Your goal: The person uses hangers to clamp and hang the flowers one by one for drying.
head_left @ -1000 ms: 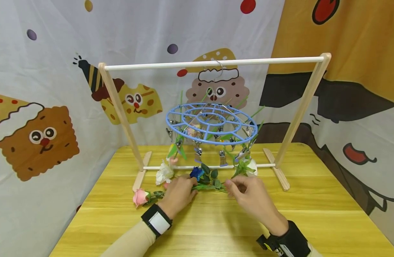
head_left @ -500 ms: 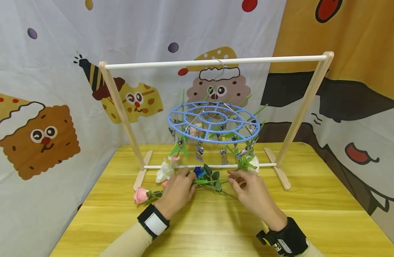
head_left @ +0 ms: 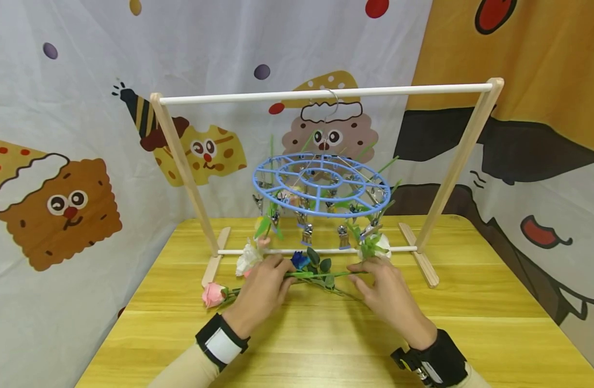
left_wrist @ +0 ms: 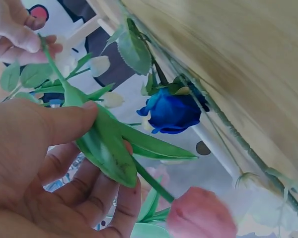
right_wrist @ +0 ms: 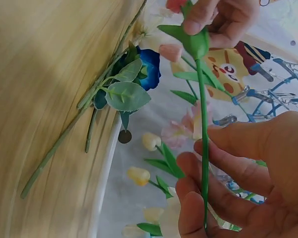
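Observation:
Between both hands is a pink artificial tulip point(left_wrist: 201, 215) with green leaves and a thin green stem point(right_wrist: 203, 104). My left hand point(head_left: 260, 285) pinches it at the leaves, thumb on top, just below the bloom. My right hand point(head_left: 391, 288) holds the lower stem between thumb and fingers. A blue rose point(head_left: 300, 261) with dark leaves lies on the table just beyond, its stem crossing another stem beneath the tulip. A pink rose point(head_left: 213, 295) lies left of my left hand, its stem running under that hand.
A wooden rack point(head_left: 459, 161) with a white top bar stands behind the hands. From it hangs a round blue clip hanger point(head_left: 321, 211), with several flowers clipped upside down. White flowers point(head_left: 249, 258) show low at the left, near the rack's lower bar.
The tulip has come up over the other stems and is stretched between the hands. My right hand has moved slightly right along its stem; my left has shifted a little left and nearer.

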### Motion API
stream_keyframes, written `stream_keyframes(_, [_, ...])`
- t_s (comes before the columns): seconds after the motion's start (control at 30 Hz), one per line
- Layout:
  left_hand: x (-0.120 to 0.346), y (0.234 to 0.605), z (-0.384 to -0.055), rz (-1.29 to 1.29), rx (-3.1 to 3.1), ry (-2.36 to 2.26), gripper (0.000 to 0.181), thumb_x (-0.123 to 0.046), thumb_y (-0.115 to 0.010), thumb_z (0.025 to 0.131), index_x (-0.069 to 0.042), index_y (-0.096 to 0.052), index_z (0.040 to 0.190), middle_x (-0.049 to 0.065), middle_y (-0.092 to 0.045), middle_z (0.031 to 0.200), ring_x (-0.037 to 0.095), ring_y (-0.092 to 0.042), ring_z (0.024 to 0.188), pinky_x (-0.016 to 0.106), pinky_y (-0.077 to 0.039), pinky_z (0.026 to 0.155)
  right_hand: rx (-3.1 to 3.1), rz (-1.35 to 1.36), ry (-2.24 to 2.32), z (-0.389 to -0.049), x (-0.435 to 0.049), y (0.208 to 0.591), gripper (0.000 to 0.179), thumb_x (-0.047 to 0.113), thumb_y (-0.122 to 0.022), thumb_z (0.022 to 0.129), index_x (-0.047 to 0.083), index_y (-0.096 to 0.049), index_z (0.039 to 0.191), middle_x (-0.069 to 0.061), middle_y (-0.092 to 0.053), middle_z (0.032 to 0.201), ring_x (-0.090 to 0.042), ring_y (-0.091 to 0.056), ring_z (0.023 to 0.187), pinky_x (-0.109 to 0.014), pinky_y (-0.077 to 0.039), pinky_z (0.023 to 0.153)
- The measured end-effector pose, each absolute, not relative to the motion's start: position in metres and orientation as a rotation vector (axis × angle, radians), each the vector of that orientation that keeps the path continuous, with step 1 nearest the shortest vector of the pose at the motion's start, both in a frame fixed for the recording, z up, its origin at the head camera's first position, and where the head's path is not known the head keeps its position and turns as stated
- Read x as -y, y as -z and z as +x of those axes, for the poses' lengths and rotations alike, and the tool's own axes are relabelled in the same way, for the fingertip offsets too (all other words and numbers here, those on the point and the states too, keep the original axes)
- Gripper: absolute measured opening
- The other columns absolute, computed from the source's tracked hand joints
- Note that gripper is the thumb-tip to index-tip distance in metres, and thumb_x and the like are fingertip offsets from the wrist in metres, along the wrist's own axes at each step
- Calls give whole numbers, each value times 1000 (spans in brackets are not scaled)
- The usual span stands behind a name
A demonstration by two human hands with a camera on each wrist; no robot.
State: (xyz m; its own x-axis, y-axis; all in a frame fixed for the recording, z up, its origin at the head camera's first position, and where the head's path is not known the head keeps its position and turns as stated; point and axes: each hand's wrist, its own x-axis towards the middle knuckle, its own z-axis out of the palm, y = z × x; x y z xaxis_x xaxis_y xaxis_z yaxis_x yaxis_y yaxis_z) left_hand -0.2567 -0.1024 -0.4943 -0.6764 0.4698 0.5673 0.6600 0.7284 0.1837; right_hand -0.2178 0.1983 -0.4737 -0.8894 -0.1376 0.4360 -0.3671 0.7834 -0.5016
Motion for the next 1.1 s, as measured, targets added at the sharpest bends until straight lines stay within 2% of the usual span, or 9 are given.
stream_keyframes(0.07, [103,493,-255,-863,2428,537,19,-8,-97,96,-11,-82,107,4,-75,105,22,-77,96,40,-69,86,2622,370,-859,-216,-200,474,15,10,-90,103,12,-92,118,-12,-85,118,-22,-73,93,-37,-62,71])
stream_keyframes(0.17, [104,491,-253,-864,2421,543,19,-8,-98,95,-10,-82,107,4,-75,106,22,-78,98,40,-70,86,2671,327,-937,-213,-203,473,13,11,-88,105,11,-91,117,-12,-86,118,-11,-58,71,-27,-42,56])
stream_keyframes(0.37, [105,489,-250,-882,2417,523,23,-11,-100,94,-11,-84,109,5,-77,107,22,-79,99,39,-70,87,2706,267,-1036,-204,-210,472,6,13,-88,105,13,-91,110,-6,-89,110,-6,-52,63,-23,-41,58])
stream_keyframes(0.53, [104,486,-249,-925,2362,538,31,-14,-105,89,-13,-83,112,4,-81,109,23,-81,103,55,-58,128,2727,238,-1053,-196,-214,468,3,15,-89,104,15,-90,107,-1,-89,104,-8,-48,61,-23,-42,60])
stream_keyframes(0.63, [103,484,-248,-950,2314,539,34,-17,-107,86,-15,-82,109,2,-80,108,24,-80,107,62,-45,139,2751,225,-1064,-191,-216,466,4,16,-89,105,18,-90,108,2,-89,103,-9,-54,66,-24,-44,61])
stream_keyframes(0.8, [101,477,-246,-983,2247,510,40,-24,-110,84,-17,-80,110,-1,-78,106,20,-77,103,62,-50,133,2780,222,-1050,-185,-219,463,5,19,-90,104,22,-90,109,4,-88,105,-9,-59,70,-24,-44,63])
stream_keyframes(0.93, [97,470,-242,-1024,2276,475,37,-30,-107,87,-19,-85,115,-2,-79,110,18,-77,103,50,-63,115,2749,260,-1015,-182,-219,458,7,18,-91,103,22,-90,108,4,-88,109,-7,-61,72,-24,-45,63])
stream_keyframes(1.03, [95,466,-239,-1061,2310,445,30,-32,-104,91,-20,-90,114,-3,-81,109,16,-78,100,41,-68,99,2692,315,-965,-180,-216,452,8,15,-92,101,20,-91,107,3,-89,110,-3,-53,66,-23,-42,59])
stream_keyframes(1.1, [93,464,-238,-1073,2322,434,25,-32,-102,93,-19,-91,111,-4,-83,106,14,-78,97,43,-67,102,2646,360,-926,-179,-214,448,9,13,-93,100,19,-91,106,3,-88,108,-1,-48,62,-22,-40,57])
